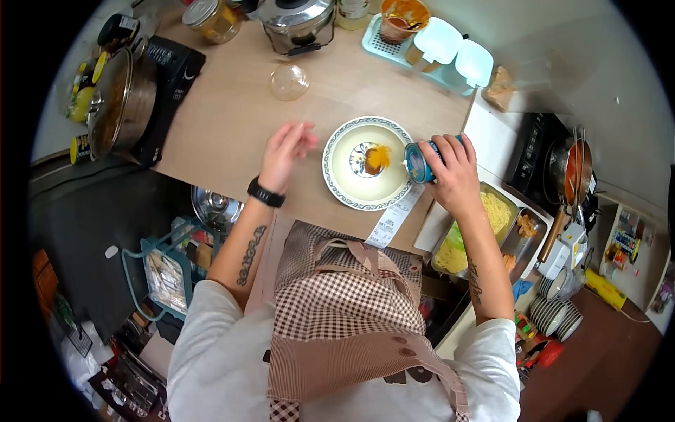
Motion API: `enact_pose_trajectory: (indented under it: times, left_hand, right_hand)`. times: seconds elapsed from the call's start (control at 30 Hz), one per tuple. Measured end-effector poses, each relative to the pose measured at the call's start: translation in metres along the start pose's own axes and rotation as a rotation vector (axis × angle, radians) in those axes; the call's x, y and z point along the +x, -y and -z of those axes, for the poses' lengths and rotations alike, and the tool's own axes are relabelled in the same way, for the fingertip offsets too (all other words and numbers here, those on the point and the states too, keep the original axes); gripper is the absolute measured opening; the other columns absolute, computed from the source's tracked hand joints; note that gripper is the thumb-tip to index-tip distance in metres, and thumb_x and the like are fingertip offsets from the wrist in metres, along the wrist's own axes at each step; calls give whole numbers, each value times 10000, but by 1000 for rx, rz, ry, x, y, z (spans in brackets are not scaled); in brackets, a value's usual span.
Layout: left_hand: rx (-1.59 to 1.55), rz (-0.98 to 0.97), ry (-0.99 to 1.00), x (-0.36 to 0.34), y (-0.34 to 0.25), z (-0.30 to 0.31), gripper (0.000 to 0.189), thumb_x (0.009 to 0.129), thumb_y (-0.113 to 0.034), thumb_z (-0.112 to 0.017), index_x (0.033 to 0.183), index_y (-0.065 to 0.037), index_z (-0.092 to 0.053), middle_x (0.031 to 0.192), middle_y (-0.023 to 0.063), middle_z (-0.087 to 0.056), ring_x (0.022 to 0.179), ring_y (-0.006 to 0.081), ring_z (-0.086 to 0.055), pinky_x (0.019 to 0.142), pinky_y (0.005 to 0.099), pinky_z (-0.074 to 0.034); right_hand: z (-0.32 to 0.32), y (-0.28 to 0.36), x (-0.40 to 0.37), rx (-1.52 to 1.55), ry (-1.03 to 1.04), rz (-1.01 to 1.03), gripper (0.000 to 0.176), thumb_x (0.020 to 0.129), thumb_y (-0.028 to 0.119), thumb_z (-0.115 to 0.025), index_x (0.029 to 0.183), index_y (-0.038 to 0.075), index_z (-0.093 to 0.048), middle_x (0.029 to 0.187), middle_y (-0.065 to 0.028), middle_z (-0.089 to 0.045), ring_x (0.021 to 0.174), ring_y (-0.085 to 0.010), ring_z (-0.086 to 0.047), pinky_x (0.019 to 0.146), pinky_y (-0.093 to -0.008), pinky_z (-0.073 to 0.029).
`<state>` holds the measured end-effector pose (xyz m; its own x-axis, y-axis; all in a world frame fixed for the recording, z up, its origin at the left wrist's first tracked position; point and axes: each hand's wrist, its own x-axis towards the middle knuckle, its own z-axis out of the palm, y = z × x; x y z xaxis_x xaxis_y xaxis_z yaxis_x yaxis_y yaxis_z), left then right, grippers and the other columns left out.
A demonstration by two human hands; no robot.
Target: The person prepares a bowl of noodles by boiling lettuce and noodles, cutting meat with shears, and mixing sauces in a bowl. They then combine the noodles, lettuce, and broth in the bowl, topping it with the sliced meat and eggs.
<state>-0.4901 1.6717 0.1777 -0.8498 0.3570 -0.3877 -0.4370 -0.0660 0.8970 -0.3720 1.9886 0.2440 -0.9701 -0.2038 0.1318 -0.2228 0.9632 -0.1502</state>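
A white bowl [340, 184] with a patterned blue-grey rim sits on the table in front of me. Yellow powder [380, 156] and a brown seasoning lie on its bottom. My right hand [450, 172] grips a blue can [420, 163], tilted on its side with its top toward the bowl's right rim. To the left of the bowl, my left hand [287, 151] hovers with nothing in it, its fingers apart and slightly blurred. A printed paper receipt [391, 224] lies beside the bowl, partly under its rim.
A small clear glass bowl [289, 82] stands behind my left hand. Farther back are a lidded pot [298, 28] and a pale blue tray [383, 48] with seasoning containers. Metal trays of noodles [498, 213] are at right; a large pan [116, 102] on a cooker is at left.
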Motion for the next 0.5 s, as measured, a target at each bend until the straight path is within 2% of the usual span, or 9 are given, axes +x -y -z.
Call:
enact_pose_trajectory:
  times: [0.13,0.2,0.4,0.5]
  left_hand:
    - [121,81,-127,-46,41,42,264,1009,-277,-562,1093,-42,-649,925,20,-671,817,77,-594,717,216,-446]
    - [150,119,-162,-60,48,49,212,982,-231,-621,1056,-37,-664,919,14,-676,825,80,-609,749,222,-471]
    - [153,44,-89,-62,64,50,204,975,-186,-634,1054,2,-647,905,14,-663,851,87,-620,799,244,-502]
    - [167,2,-38,-57,63,44,204,971,-183,-640,1043,8,-647,895,13,-661,844,84,-623,783,237,-507]
  right_hand:
    - [-1,11,6,-150,0,100,526,773,61,-621,1274,205,-546,1169,-68,-581,1139,-268,-543,1057,-477,-370]
    - [-1,13,8,-193,7,117,527,776,67,-621,1277,211,-544,1171,-68,-582,1141,-268,-543,1060,-477,-367]
    - [13,19,12,-247,42,113,592,743,43,-647,1296,225,-539,1193,-58,-579,1164,-264,-531,1069,-470,-356]
    - [20,22,12,-271,53,107,618,727,36,-666,1298,236,-541,1200,-56,-575,1172,-265,-526,1070,-469,-353]
